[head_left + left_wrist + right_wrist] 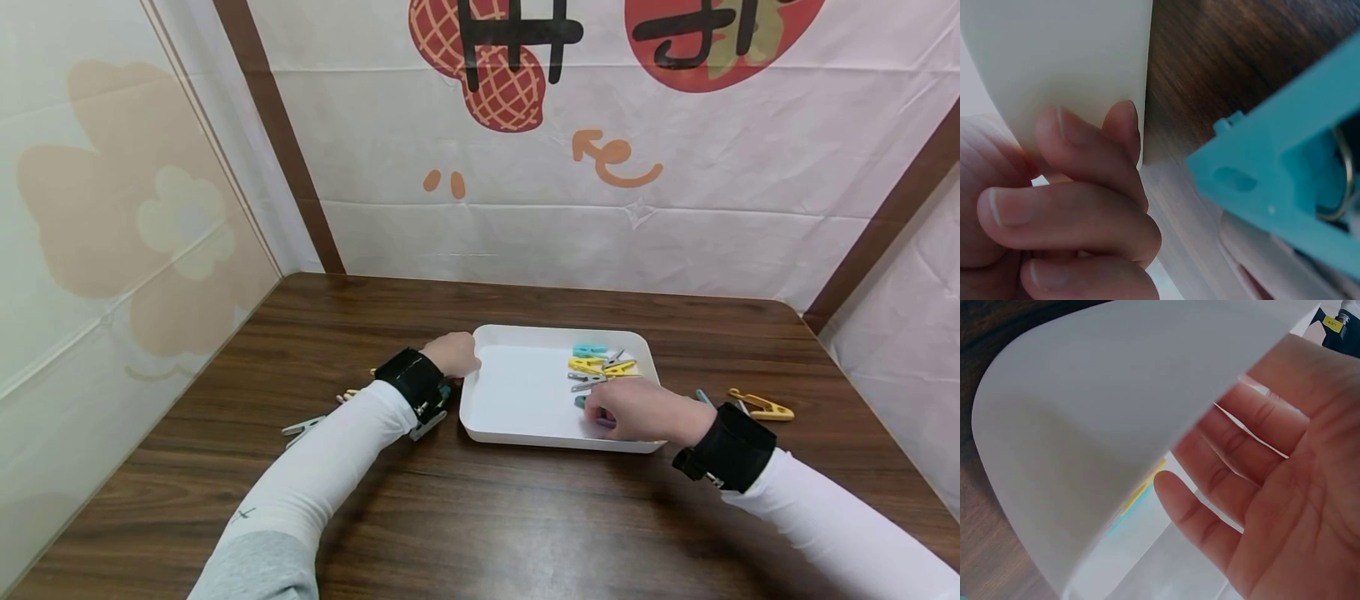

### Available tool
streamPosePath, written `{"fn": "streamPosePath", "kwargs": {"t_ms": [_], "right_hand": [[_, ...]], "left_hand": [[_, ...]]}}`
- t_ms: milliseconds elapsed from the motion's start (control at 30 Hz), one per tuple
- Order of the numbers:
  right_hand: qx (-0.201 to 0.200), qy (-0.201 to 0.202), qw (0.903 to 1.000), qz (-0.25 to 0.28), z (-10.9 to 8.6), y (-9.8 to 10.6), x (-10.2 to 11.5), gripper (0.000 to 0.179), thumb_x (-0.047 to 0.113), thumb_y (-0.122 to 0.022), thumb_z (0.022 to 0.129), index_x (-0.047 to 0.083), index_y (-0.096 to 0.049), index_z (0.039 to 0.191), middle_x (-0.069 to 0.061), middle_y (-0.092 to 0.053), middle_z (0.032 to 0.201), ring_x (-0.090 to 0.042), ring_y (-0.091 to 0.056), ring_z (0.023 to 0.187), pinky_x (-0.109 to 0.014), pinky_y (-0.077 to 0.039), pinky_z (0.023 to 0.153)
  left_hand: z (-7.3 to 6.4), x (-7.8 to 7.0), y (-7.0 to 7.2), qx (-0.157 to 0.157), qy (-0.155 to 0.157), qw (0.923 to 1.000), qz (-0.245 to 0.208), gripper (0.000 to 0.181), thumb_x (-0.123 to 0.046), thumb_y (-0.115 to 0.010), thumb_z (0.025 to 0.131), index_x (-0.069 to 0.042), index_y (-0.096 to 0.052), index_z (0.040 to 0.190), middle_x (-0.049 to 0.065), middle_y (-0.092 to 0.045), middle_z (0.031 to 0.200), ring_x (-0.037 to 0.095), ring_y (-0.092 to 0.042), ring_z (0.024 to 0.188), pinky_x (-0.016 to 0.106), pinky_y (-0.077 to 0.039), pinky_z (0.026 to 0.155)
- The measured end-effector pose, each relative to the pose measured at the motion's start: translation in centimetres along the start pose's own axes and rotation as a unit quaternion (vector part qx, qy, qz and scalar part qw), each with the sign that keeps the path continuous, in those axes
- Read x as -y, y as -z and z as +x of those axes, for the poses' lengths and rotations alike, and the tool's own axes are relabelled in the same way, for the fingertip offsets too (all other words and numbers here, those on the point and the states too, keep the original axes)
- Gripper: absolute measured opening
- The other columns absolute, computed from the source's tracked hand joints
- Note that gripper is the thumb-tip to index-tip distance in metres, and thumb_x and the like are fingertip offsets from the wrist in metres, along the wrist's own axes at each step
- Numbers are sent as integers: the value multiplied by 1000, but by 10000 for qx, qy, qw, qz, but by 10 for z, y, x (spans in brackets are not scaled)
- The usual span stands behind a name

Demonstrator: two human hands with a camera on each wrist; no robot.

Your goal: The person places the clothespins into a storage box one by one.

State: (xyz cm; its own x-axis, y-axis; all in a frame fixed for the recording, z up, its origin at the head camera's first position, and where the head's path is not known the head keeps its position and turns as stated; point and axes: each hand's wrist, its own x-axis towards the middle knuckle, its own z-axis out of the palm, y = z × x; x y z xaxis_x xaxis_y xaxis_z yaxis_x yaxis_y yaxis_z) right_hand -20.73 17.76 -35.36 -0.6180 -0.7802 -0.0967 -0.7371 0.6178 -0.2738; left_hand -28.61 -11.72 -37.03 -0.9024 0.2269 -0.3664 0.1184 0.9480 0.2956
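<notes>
At the left end of the white tray (525, 417), my left hand (453, 354) grips the rim, its fingers (1079, 212) curled against the outside wall. A teal clothespin (1254, 169) lies beside that hand on the table. My right hand (637, 408) reaches over the tray's near right part, and its fingers (1200, 525) look loosely bent past the wall. Right by its fingertips is a purple clothespin (604, 422), partly covered. Beyond it in the tray lie a dark blue-green clothespin (580, 402), grey clothespins (588, 386), yellow clothespins (585, 364) and a light teal clothespin (589, 350).
On the brown wooden table (480, 517), a large yellow clothespin (761, 407) and a blue clothespin (703, 397) lie right of the tray. Pale grey clothespins (303, 427) and others lie around the left forearm. A printed cloth wall (525, 242) stands behind the table.
</notes>
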Motion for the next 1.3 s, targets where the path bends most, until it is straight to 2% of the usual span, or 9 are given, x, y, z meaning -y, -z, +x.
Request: {"fn": "streamPosePath", "kwargs": {"t_ms": [267, 400, 567, 667, 800, 1067, 1300], "right_hand": [[38, -87, 9999, 72, -1, 1, 0, 17, 6, -79, 78, 14, -68, 88, 6, -55, 76, -8, -45, 68, -25, -38, 60], [38, -239, 9991, 348, -5, 3, -2, 18, 9, -80, 79, 15, -68, 92, 8, -58, 82, -9, -50, 73, -27, -43, 65], [-82, -570, 9954, 771, -15, 14, -2, 21, 14, -81, 80, 14, -68, 97, 6, -61, 87, -14, -55, 80, -29, -46, 70], [-343, -696, 9932, 868, -25, 24, -5, 20, 13, -79, 82, 10, -69, 99, 3, -64, 90, -15, -57, 81, -30, -46, 69], [-797, -854, 9906, 705, -40, 32, -14, 20, 10, -77, 83, 6, -69, 100, 0, -66, 92, -13, -58, 79, -29, -47, 65], [-1451, -1537, 9740, 821, -79, 39, -33, 23, 9, -74, 85, 2, -67, 106, -2, -67, 95, -17, -61, 85, -37, -51, 72], [-1515, -2124, 9625, 743, -108, 33, -62, 27, 10, -72, 87, -2, -64, 110, -8, -67, 97, -23, -62, 87, -40, -50, 71]], "left_hand": [[3, 2, -1, -20, -16, 10000, 22, 19, -11, -49, 96, 1, -63, 89, 6, -59, 56, 15, -50, 46, 25, -37, 48], [3, 3, -1, -11, -60, 10000, -13, 19, -11, -49, 95, 1, -63, 88, 6, -60, 57, 15, -50, 47, 25, -38, 49], [1, 1, 0, -22, -21, 10000, -70, 19, -10, -49, 95, 0, -63, 87, 6, -60, 58, 15, -50, 47, 25, -38, 48], [0, 1, 1, -22, -11, 10000, -63, 19, -10, -49, 95, 0, -62, 85, 6, -60, 57, 14, -50, 47, 25, -37, 47], [0, -1, 0, -25, -32, 10000, -53, 19, -10, -49, 95, 0, -62, 86, 6, -60, 58, 14, -50, 47, 25, -37, 48], [1, 1, -1, -39, -47, 10000, -42, 19, -11, -50, 96, 1, -63, 90, 6, -60, 59, 15, -52, 49, 26, -39, 50], [3, 1, -1, -55, -43, 10000, 30, 18, -12, -50, 96, 2, -62, 95, 7, -61, 59, 15, -53, 49, 25, -39, 50]]}}
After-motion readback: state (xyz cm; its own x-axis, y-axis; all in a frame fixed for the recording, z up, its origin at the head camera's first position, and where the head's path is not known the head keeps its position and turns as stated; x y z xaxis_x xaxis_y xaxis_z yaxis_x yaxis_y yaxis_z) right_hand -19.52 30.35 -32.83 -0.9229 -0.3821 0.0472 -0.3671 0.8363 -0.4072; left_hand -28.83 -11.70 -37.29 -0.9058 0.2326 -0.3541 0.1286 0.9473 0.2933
